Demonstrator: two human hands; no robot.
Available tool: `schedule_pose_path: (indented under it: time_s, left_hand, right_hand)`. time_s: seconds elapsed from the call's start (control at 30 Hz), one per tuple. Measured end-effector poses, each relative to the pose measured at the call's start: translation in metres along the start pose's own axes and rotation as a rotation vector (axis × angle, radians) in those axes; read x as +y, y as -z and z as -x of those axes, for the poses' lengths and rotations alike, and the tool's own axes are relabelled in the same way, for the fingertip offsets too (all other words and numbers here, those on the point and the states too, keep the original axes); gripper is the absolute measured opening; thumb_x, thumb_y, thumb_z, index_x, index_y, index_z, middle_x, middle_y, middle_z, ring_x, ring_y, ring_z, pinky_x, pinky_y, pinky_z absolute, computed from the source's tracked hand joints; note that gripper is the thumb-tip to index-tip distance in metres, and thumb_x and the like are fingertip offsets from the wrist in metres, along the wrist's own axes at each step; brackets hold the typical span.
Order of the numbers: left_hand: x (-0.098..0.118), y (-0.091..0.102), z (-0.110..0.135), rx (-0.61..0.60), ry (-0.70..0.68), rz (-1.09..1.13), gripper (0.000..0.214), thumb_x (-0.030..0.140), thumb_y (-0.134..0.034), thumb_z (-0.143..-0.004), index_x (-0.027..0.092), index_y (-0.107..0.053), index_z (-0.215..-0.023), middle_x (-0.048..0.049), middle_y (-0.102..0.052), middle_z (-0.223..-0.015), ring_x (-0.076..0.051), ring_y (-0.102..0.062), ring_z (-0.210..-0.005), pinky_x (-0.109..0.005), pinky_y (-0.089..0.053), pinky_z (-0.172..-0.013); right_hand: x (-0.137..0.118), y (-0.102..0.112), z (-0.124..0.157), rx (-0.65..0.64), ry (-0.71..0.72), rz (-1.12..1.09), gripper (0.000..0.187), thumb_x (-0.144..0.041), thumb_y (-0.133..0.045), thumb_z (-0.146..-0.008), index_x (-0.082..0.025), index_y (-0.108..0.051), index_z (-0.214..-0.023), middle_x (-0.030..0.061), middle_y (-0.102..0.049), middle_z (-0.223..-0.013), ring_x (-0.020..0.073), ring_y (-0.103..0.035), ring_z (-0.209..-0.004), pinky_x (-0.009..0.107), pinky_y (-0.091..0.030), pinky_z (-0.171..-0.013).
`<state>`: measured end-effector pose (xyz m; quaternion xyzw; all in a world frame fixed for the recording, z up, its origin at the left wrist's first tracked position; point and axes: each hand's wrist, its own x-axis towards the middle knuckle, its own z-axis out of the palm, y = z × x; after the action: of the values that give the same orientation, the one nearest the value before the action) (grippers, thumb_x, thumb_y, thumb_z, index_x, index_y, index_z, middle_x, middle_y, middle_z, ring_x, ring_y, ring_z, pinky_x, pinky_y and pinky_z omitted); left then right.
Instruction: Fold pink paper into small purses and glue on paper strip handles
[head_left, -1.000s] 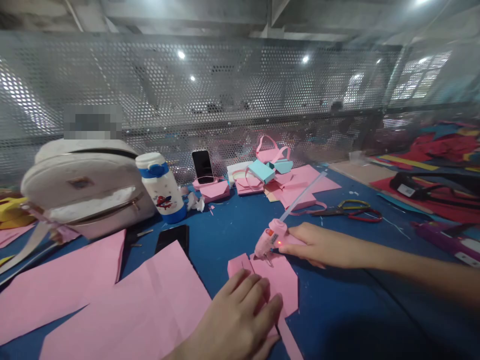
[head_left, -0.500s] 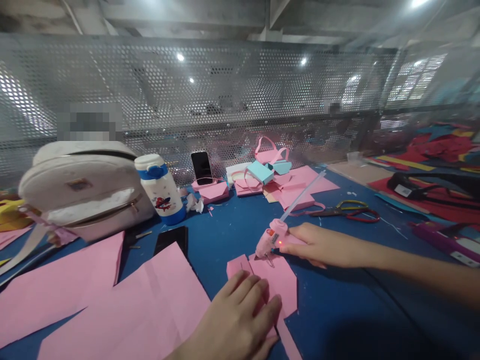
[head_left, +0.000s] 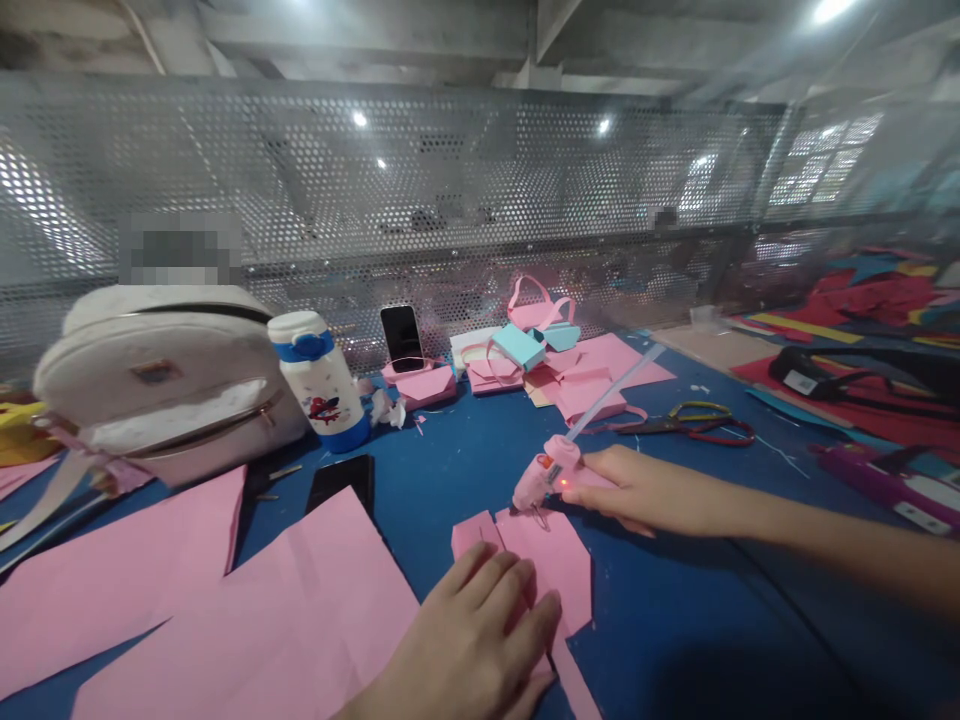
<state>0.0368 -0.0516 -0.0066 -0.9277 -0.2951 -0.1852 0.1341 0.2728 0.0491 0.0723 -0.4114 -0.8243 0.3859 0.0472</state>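
My right hand (head_left: pixel 619 490) is closed around the handle of a pink hot glue gun (head_left: pixel 538 478). A small light glows on the gun, and a long clear glue stick (head_left: pixel 615 388) juts from its back. Its nozzle points down at the upper edge of a cut and folded pink paper piece (head_left: pixel 566 575). My left hand (head_left: pixel 472 630) is bent over the lower left of that piece, holding it against the table, with the thumb by its lower edge. The fingers hide part of the folds. From under the hand, a narrow pink strip (head_left: pixel 577 685) runs toward me.
Large pink sheets (head_left: pixel 300 590) lie at left, near a black phone (head_left: pixel 343 485). Behind stand a pale backpack (head_left: pixel 172 390), a bottle (head_left: pixel 319 380) and small paper bags (head_left: pixel 499 370). Scissors (head_left: pixel 686 420) lie beyond my right hand; a purple device (head_left: pixel 885 480) is far right.
The view shifts very slightly. The glue gun's rear tilts a little to the right while its nozzle stays at the paper's upper edge. My left hand keeps its place.
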Motion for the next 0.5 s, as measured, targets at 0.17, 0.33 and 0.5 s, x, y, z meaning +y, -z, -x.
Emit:
schedule_pose_path:
  time_s: [0.17, 0.33, 0.5]
  left_hand:
    - [0.0007, -0.0007, -0.0001, 0.014, -0.004, -0.008, 0.036, 0.034, -0.042, -0.099, 0.013, -0.059, -0.123, -0.0128, -0.069, -0.109, -0.027, -0.063, -0.099, -0.046, -0.049, -0.093]
    - [-0.0003, -0.0024, -0.0003, 0.026, 0.0, 0.008, 0.034, 0.033, -0.045, -0.098, 0.013, -0.059, -0.122, -0.0126, -0.068, -0.108, -0.027, -0.063, -0.099, -0.046, -0.05, -0.092]
    - [0.0002, -0.0021, 0.0, 0.021, 0.003, 0.012, 0.034, 0.033, -0.045, -0.098, 0.013, -0.059, -0.122, -0.0126, -0.068, -0.108, -0.027, -0.062, -0.1, -0.046, -0.05, -0.093]
  right_hand:
    - [0.0026, -0.0016, -0.0023, 0.012, -0.005, -0.005, 0.044, -0.053, -0.042, -0.099, -0.016, -0.055, -0.079, -0.0045, -0.047, -0.047, 0.0106, -0.045, -0.044, 0.021, -0.032, -0.045]
    - [0.0044, -0.0034, -0.0042, 0.014, 0.002, -0.008, 0.045, -0.051, -0.043, -0.098, -0.015, -0.056, -0.076, -0.0043, -0.047, -0.046, 0.0104, -0.046, -0.044, 0.021, -0.034, -0.046]
    - [0.0043, -0.0038, -0.0042, 0.018, 0.03, -0.031, 0.043, -0.051, -0.044, -0.098, -0.015, -0.061, -0.082, -0.005, -0.045, -0.047, 0.0106, -0.044, -0.043, 0.021, -0.032, -0.045]
